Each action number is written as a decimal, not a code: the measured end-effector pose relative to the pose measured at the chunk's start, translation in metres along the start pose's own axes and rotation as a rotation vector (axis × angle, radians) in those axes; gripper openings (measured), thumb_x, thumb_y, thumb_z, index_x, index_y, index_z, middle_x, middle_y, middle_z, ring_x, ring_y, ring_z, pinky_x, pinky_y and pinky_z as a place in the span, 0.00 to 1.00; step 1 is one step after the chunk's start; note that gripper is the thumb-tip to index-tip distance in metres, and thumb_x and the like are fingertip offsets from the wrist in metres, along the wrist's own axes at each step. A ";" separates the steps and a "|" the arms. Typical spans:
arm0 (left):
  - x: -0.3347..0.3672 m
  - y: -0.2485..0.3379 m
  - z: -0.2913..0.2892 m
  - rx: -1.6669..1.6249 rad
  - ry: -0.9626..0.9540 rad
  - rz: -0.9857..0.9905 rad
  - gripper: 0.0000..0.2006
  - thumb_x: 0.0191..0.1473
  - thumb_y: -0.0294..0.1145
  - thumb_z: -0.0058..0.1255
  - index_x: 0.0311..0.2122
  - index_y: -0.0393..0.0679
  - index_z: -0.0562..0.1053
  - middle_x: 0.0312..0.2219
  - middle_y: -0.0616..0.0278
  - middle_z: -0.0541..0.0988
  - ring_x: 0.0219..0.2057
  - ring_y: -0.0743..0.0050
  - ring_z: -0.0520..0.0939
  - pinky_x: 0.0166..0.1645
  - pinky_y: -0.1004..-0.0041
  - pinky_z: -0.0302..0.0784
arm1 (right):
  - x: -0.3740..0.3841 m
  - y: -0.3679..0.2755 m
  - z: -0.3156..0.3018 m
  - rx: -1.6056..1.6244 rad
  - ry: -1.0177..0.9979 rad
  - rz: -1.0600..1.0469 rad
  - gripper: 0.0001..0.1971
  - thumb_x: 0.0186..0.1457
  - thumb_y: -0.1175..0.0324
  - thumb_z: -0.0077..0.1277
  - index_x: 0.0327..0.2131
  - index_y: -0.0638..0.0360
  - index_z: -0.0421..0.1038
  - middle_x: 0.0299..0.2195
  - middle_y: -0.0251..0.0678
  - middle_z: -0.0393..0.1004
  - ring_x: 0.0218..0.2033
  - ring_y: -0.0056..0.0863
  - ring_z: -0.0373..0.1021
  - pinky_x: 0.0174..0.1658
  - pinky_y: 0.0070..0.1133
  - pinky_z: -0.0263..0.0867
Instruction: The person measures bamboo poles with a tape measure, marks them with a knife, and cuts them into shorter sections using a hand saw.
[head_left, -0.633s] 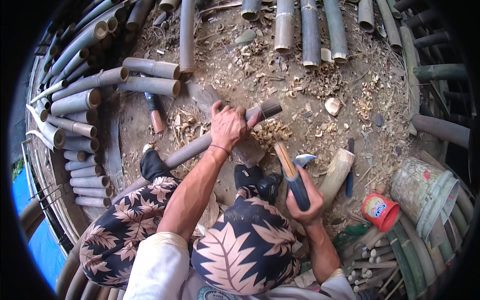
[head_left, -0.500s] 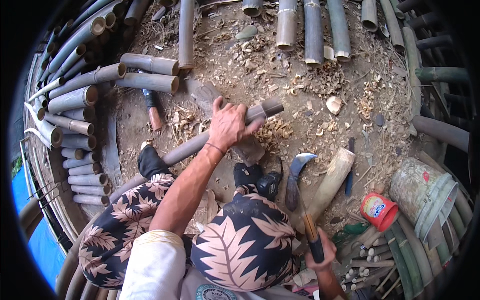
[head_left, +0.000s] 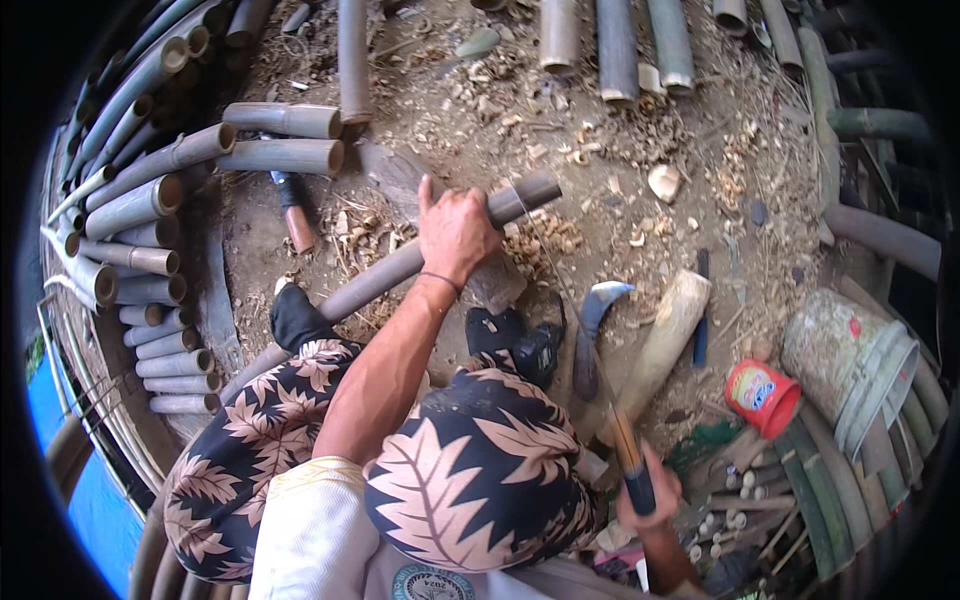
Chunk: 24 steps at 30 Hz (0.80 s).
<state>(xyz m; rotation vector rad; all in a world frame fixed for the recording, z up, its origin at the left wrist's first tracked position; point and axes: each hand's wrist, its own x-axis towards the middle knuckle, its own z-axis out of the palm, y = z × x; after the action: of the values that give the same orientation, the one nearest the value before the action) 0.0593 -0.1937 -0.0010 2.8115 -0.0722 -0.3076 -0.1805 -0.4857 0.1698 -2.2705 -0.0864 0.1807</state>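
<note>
My left hand (head_left: pixel 458 235) is wrapped over a long grey-brown bamboo pole (head_left: pixel 375 283), pressing it across a wooden block (head_left: pixel 497 283). The pole slants from beside my left leg up to its free end, just right of the hand. In my right hand (head_left: pixel 655 495), low at the right, is a handsaw (head_left: pixel 627 447) with an orange and black handle. Its thin blade stretches up and left, the far part meeting the pole near its free end. Whether the teeth have bitten in, I cannot tell.
Near my knee lie a hooked blade (head_left: pixel 592 335), a pale log (head_left: pixel 665 335) and a dark bar (head_left: pixel 702 310). A wooden-handled tool (head_left: pixel 297 225) is left of the block. Bamboo sections (head_left: pixel 170 345) are stacked left; a red tub (head_left: pixel 762 398) and dirty bucket (head_left: pixel 850 355) stand right.
The saw blade now reaches across the pole near its free end. My left thumb has drawn in from the pole's end side. The whole view has shifted slightly.
</note>
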 end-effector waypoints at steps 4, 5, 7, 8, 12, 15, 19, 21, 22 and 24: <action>0.003 0.003 0.007 -0.028 0.088 0.007 0.08 0.42 0.32 0.52 0.30 0.43 0.76 0.24 0.52 0.81 0.37 0.57 0.83 0.68 0.49 0.49 | 0.126 0.006 0.070 0.115 0.109 -0.095 0.28 0.45 0.79 0.53 0.53 0.75 0.69 0.25 0.42 0.75 0.21 0.27 0.73 0.27 0.25 0.70; 0.007 0.002 0.001 -0.018 0.047 -0.004 0.08 0.42 0.32 0.52 0.29 0.43 0.76 0.24 0.52 0.81 0.36 0.56 0.83 0.68 0.49 0.49 | 0.154 0.001 0.084 0.222 0.125 -0.112 0.29 0.45 0.79 0.54 0.54 0.73 0.68 0.24 0.40 0.74 0.20 0.26 0.72 0.26 0.25 0.69; 0.008 0.005 -0.007 -0.024 0.003 -0.011 0.07 0.42 0.32 0.53 0.28 0.44 0.76 0.24 0.52 0.81 0.34 0.56 0.83 0.68 0.49 0.49 | 0.136 -0.009 0.066 0.120 0.061 -0.074 0.28 0.46 0.77 0.55 0.54 0.73 0.68 0.28 0.43 0.76 0.23 0.27 0.74 0.29 0.24 0.70; 0.011 -0.004 -0.012 -0.025 0.018 -0.019 0.07 0.41 0.33 0.53 0.27 0.43 0.76 0.24 0.52 0.81 0.34 0.56 0.83 0.68 0.49 0.49 | 0.104 -0.009 0.048 0.072 0.028 -0.078 0.26 0.47 0.77 0.53 0.53 0.76 0.68 0.30 0.47 0.77 0.26 0.31 0.76 0.32 0.25 0.72; 0.003 -0.010 -0.005 -0.022 -0.015 -0.039 0.09 0.38 0.34 0.57 0.27 0.44 0.77 0.24 0.52 0.81 0.35 0.57 0.83 0.69 0.51 0.49 | -0.022 -0.014 -0.027 -0.113 -0.077 0.031 0.22 0.50 0.75 0.47 0.48 0.81 0.69 0.34 0.56 0.80 0.31 0.42 0.80 0.38 0.29 0.75; 0.009 0.000 -0.003 -0.025 0.006 -0.012 0.11 0.38 0.36 0.59 0.29 0.45 0.77 0.25 0.51 0.81 0.37 0.57 0.83 0.68 0.52 0.50 | 0.047 0.009 0.020 -0.002 0.032 -0.036 0.23 0.50 0.76 0.49 0.51 0.77 0.69 0.31 0.49 0.79 0.30 0.36 0.78 0.37 0.26 0.73; 0.012 0.004 -0.003 -0.017 -0.016 -0.004 0.11 0.38 0.37 0.59 0.31 0.46 0.78 0.25 0.53 0.82 0.37 0.59 0.84 0.68 0.53 0.50 | 0.158 -0.001 0.080 0.235 0.089 -0.036 0.28 0.48 0.76 0.53 0.55 0.71 0.67 0.28 0.39 0.75 0.23 0.22 0.69 0.33 0.21 0.70; 0.000 -0.005 -0.002 -0.012 -0.046 -0.016 0.11 0.39 0.37 0.58 0.30 0.46 0.77 0.25 0.53 0.82 0.36 0.59 0.84 0.68 0.53 0.51 | 0.132 -0.005 0.067 0.184 0.025 -0.025 0.28 0.47 0.76 0.53 0.55 0.71 0.68 0.30 0.44 0.78 0.25 0.27 0.73 0.35 0.22 0.71; 0.012 -0.010 -0.006 0.005 -0.019 -0.023 0.11 0.39 0.37 0.58 0.30 0.46 0.77 0.25 0.53 0.82 0.36 0.59 0.84 0.68 0.53 0.51 | 0.095 -0.003 0.042 0.119 0.001 -0.018 0.27 0.46 0.76 0.53 0.53 0.73 0.68 0.32 0.47 0.78 0.28 0.32 0.76 0.37 0.25 0.72; 0.005 -0.007 -0.005 0.001 -0.027 -0.017 0.09 0.38 0.36 0.58 0.28 0.46 0.77 0.24 0.53 0.81 0.35 0.59 0.84 0.68 0.52 0.51 | 0.019 0.000 -0.005 -0.033 -0.033 -0.005 0.27 0.43 0.76 0.51 0.50 0.78 0.69 0.36 0.55 0.80 0.35 0.43 0.81 0.40 0.29 0.74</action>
<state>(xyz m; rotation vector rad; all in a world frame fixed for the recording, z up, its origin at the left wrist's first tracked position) 0.0652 -0.1860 0.0000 2.8107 -0.0553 -0.3497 -0.1614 -0.4875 0.1711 -2.3004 -0.1130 0.2151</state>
